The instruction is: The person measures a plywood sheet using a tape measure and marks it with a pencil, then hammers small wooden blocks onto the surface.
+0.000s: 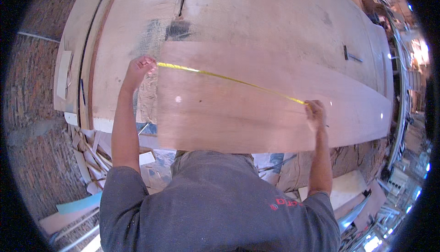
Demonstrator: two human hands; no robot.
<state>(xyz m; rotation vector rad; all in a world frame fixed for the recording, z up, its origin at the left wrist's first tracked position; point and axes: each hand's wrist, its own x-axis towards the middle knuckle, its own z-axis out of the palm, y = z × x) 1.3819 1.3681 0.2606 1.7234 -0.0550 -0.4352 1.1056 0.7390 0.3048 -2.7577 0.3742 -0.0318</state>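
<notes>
A yellow tape measure is stretched across a reddish-brown wooden sheet, slanting down from left to right. My left hand is closed on one end of the tape, at the sheet's left edge. Farther right, my right hand grips the tape over the sheet, its fingers curled; the case, if it is there, is hidden in the hand. A thin dark tip, perhaps of a pencil, pokes out beside that hand. The sheet lies on a larger worn wooden worktop, its near edge close to my body.
A T-shaped dark tool lies at the worktop's right, and a thin dark tool at the back. Wood offcuts are heaped below the left edge. A brick wall stands left; more boards lie at lower right.
</notes>
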